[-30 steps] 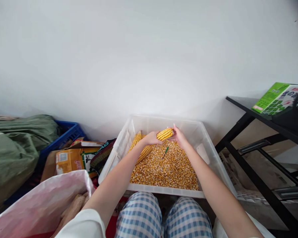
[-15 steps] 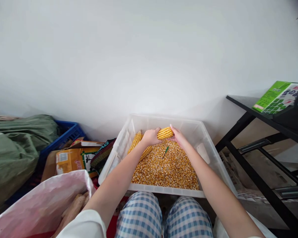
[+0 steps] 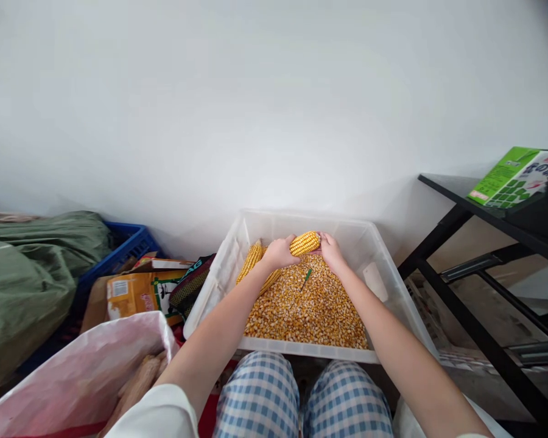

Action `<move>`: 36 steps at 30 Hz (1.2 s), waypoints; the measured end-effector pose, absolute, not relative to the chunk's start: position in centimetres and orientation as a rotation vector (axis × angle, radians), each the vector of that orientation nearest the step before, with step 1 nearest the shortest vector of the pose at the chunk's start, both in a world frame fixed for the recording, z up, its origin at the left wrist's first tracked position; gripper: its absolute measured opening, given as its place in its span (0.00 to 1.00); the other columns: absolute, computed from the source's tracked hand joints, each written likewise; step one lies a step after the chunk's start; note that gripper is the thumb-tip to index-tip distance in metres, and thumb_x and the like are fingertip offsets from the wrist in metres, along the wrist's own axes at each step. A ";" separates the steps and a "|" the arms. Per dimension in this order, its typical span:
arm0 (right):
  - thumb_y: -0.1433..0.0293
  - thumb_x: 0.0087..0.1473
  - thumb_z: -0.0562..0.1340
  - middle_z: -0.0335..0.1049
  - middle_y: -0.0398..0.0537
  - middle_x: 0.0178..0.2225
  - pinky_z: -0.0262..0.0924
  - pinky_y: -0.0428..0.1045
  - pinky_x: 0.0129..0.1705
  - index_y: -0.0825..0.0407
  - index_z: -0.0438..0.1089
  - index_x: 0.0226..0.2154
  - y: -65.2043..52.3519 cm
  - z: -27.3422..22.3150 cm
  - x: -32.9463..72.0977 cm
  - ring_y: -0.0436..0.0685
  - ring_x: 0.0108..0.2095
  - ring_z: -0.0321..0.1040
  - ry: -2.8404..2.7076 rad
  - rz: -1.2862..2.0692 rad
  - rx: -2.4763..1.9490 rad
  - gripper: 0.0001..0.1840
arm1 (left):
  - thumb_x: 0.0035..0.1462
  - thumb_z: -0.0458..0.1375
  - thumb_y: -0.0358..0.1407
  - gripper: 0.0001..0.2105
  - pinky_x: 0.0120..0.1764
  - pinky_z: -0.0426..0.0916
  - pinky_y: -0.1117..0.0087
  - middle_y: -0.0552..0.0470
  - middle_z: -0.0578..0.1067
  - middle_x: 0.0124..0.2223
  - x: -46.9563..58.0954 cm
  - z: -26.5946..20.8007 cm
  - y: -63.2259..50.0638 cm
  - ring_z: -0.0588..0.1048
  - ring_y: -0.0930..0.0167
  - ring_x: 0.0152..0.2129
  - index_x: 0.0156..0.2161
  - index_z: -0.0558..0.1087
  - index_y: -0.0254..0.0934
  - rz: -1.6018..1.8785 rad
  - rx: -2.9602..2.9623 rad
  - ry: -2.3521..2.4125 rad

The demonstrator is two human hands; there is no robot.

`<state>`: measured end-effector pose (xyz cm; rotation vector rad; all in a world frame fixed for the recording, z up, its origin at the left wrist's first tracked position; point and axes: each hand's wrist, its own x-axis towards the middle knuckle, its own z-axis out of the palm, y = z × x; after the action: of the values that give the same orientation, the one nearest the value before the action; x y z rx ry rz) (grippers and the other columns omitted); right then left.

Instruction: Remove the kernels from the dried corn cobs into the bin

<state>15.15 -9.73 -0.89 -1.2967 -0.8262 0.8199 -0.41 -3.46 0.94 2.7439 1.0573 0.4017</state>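
A yellow ear of corn (image 3: 305, 243) is held between my two hands over a translucent plastic bin (image 3: 399, 304). My left hand (image 3: 281, 252) is closed around its left end. At its right end my right hand (image 3: 332, 250) grips it, fingers curled and partly hidden behind the ear. Loose corn kernels (image 3: 310, 310) cover the bin's floor below. More ears of corn (image 3: 251, 260) lie along the bin's left side, partly covered by my left hand and forearm. A thin tool with a green handle (image 3: 307, 275) sticks up from the kernels beneath the held ear.
An open white sack (image 3: 95, 340) with bare cobs (image 3: 139, 383) inside stands at my left. Behind it are an orange package (image 3: 134, 296) and a blue crate (image 3: 130, 243) under green cloth (image 3: 41, 261). To the right stands a black metal rack (image 3: 456, 292) carrying a green box (image 3: 506, 176).
My right hand has turned and its fingers have curled in at the ear's right end. The ear is slightly more tilted, right end up. My left hand keeps its hold.
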 end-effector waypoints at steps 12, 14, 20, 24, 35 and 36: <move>0.46 0.49 0.52 0.54 0.36 0.14 0.51 0.42 0.12 0.50 0.63 0.33 -10.1 -1.0 15.2 0.46 0.11 0.52 -1.038 0.818 -1.380 0.24 | 0.41 0.56 0.45 0.24 0.32 0.64 0.72 0.50 0.75 0.35 -0.6 0.8 -3.1 0.74 0.65 0.33 0.46 0.64 0.41 0.409 2.775 1.035; 0.45 0.50 0.49 0.50 0.36 0.12 0.49 0.42 0.11 0.51 0.61 0.28 -10.1 -1.4 15.5 0.45 0.10 0.49 -1.084 0.789 -1.408 0.26 | 0.41 0.56 0.44 0.24 0.32 0.64 0.72 0.51 0.75 0.35 -0.7 0.7 -2.9 0.74 0.65 0.32 0.46 0.64 0.41 0.381 2.784 1.015; 0.44 0.51 0.45 0.59 0.41 0.16 0.55 0.45 0.14 0.53 0.60 0.28 -10.0 -1.0 16.2 0.48 0.13 0.56 -1.024 0.878 -1.482 0.29 | 0.41 0.56 0.44 0.24 0.32 0.65 0.71 0.52 0.75 0.35 -0.7 0.9 -2.9 0.74 0.65 0.32 0.47 0.62 0.42 0.361 2.817 1.028; 0.43 0.49 0.46 0.58 0.41 0.17 0.53 0.44 0.13 0.53 0.62 0.33 -10.0 -0.9 15.8 0.47 0.12 0.54 -1.026 0.829 -1.540 0.31 | 0.42 0.56 0.44 0.23 0.33 0.65 0.71 0.52 0.75 0.37 -0.5 0.8 -3.1 0.74 0.65 0.33 0.47 0.62 0.43 0.403 2.886 1.050; 0.45 0.53 0.44 0.56 0.40 0.15 0.48 0.43 0.12 0.53 0.60 0.33 -9.9 -1.4 15.5 0.47 0.12 0.53 -1.033 0.782 -1.582 0.29 | 0.45 0.56 0.44 0.23 0.35 0.64 0.70 0.52 0.73 0.39 -0.8 0.3 -2.8 0.73 0.65 0.35 0.48 0.60 0.43 0.355 2.931 1.085; 0.45 0.53 0.43 0.58 0.41 0.16 0.49 0.44 0.13 0.53 0.61 0.32 -9.9 -1.2 15.6 0.47 0.12 0.54 -1.005 0.821 -1.577 0.30 | 0.45 0.56 0.43 0.24 0.36 0.64 0.70 0.52 0.73 0.41 -0.8 0.3 -2.8 0.73 0.66 0.36 0.49 0.59 0.43 0.366 2.932 1.073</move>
<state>15.58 -9.95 -1.16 -1.5772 -1.0047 0.8214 -0.76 -2.82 0.31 2.9321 1.0733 0.3656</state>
